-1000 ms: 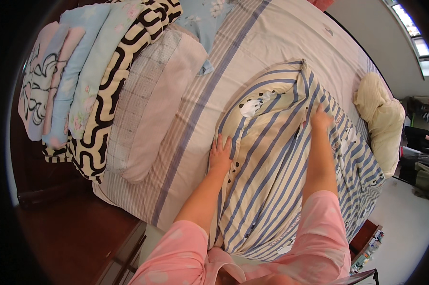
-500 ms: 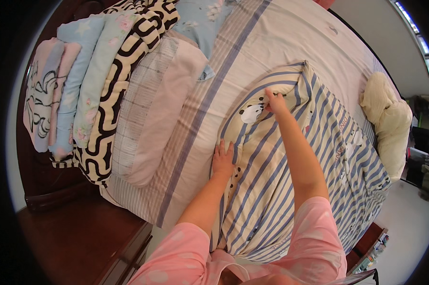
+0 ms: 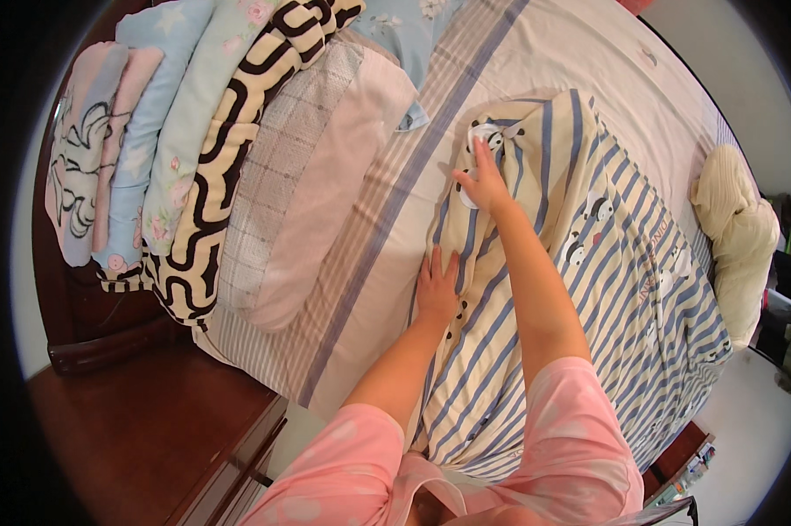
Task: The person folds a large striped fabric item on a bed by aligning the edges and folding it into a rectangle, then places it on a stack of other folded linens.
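A cream quilt cover (image 3: 535, 254) with blue stripes and panda prints lies spread over the bed in front of me, its far end bunched into soft folds. My left hand (image 3: 436, 285) rests flat on its left edge, fingers spread and pointing away from me. Farther off, my right hand (image 3: 485, 178) lies on the far left corner beside a panda print, its thumb apart from the outstretched fingers. Neither hand grips the cloth.
Folded blankets and quilts stand in a row on the left, the pink one (image 3: 329, 210) nearest the striped cover. Beyond them is a dark wooden headboard (image 3: 106, 351). A rolled cream quilt (image 3: 735, 237) lies at the right edge of the pale bed sheet (image 3: 588, 53).
My right hand has let go of the cover's fold and moved left, opening flat on the far corner. That corner now lies further out and flatter. The left hand stays on the edge.
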A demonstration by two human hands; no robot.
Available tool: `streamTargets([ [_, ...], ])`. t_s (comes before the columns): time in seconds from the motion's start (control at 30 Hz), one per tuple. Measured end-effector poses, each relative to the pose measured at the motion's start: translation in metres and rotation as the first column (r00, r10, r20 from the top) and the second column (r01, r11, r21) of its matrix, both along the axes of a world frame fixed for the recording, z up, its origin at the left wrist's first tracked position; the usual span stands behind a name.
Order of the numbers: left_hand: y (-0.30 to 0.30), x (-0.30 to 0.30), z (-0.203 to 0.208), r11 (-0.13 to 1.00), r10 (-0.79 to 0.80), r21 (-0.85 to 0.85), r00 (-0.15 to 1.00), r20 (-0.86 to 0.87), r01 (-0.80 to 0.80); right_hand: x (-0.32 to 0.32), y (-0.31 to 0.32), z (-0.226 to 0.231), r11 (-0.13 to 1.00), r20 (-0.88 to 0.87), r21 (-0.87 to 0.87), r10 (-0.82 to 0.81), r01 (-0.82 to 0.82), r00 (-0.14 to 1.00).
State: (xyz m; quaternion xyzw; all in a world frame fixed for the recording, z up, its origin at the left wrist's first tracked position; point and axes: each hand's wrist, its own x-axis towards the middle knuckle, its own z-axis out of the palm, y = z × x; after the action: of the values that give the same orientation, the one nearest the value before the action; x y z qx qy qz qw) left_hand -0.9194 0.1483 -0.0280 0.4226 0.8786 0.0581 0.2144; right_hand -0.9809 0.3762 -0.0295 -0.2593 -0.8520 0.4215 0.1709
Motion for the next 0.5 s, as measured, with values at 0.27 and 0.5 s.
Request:
streamTargets([
  [0.27, 0.004, 0.003, -0.002, 0.992, 0.114, -0.053, 0.993, -0.007, -0.115, 0.174, -0.146, -0.008, 0.918, 0.322, 0.397, -0.149, 0.010, 0.935],
  [0.5, 0.001, 0.003, 0.013, 0.990, 0.096, -0.108, 0.995, 0.028, -0.093, 0.278, -0.288, 0.004, 0.960, 0.569, 0.275, -0.118, -0.053, 0.814],
])
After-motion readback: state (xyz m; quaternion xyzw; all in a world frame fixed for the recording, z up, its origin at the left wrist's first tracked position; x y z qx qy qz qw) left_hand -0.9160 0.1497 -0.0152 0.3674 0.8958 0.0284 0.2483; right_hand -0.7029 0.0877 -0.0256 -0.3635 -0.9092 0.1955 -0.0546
